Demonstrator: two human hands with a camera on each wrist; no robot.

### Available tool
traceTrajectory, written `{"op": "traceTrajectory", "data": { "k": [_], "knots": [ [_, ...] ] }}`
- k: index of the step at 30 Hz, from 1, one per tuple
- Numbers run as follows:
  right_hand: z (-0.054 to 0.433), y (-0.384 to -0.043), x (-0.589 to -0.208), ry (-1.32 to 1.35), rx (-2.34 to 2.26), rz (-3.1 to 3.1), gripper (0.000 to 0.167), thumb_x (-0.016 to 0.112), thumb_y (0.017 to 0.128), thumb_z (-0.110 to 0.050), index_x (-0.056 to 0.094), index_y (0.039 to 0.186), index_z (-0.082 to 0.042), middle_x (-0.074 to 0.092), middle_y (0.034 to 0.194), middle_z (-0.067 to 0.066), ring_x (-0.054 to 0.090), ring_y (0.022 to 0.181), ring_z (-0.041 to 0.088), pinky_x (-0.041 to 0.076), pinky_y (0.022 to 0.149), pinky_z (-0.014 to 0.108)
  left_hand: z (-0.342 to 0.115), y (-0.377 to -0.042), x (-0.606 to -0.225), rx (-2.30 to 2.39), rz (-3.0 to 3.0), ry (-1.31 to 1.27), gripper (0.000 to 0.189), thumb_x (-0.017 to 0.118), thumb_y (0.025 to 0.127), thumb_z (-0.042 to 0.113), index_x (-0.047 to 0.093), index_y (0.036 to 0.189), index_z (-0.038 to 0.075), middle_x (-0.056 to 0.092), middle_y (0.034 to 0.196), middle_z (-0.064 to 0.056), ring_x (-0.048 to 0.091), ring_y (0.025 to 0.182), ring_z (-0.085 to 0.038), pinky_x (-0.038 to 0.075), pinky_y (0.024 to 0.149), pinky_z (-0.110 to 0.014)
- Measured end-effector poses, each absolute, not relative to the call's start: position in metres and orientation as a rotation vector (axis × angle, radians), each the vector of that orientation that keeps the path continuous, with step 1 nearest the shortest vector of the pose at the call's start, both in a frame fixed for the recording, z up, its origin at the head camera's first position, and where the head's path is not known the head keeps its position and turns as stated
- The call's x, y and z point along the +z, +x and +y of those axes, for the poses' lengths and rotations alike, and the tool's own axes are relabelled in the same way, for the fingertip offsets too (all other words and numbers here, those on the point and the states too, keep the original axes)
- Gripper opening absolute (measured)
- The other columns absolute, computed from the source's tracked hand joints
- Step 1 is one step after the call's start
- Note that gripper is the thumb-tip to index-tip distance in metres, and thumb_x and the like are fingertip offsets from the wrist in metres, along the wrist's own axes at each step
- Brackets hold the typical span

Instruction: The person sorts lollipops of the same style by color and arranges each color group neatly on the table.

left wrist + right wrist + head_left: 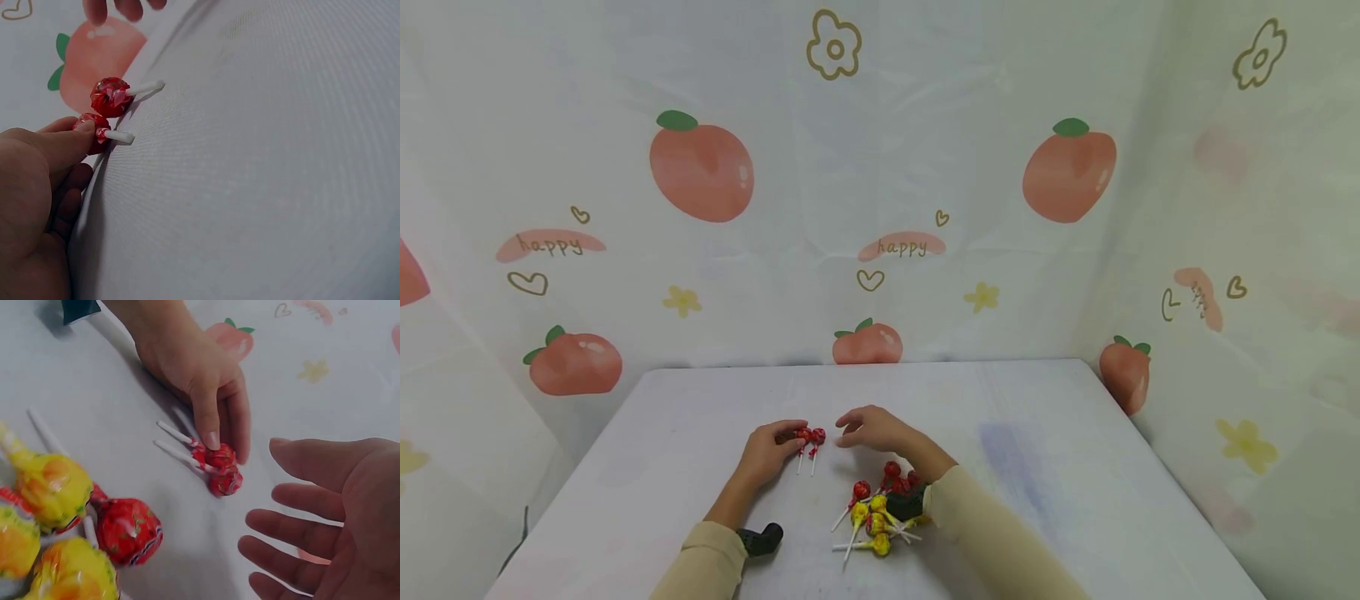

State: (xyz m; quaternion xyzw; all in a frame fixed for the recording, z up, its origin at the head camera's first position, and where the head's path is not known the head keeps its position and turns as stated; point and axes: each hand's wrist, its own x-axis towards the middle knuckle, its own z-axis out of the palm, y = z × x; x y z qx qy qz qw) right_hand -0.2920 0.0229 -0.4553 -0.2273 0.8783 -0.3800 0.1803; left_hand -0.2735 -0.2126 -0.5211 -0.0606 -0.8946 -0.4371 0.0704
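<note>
Red lollipop [221, 455] pinched in my left grip [769, 452] beside another lollipop [225, 482]; right grip [878, 429] spread, empty. Probably aligning; next calls for release.

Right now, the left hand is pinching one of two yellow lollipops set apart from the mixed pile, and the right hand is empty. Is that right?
One slip: the colour. The left hand is pinching a red lollipop, and its neighbour is red too, as the left wrist view shows. The rest holds.
</note>
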Motion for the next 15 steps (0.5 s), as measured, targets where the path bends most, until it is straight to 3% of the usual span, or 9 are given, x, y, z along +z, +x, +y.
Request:
{"op": "traceTrajectory", "data": {
  "k": [15],
  "knots": [
    [0.052,-0.263,-0.477,-0.783,-1.086,2.432,0.033,0.073,0.088,-0.024,0.067,0.12,-0.014,0.064,0.093,-0.01,0.059,0.081,0.009,0.052,0.071,0.024,-0.211,-0.272,-0.519,-1.316,-2.682,-0.203,0.029,0.072,0.087,0.006,0.071,0.116,0.007,0.069,0.107,-0.008,0.062,0.098,-0.025,0.048,0.09,-0.047]
  ]
}}
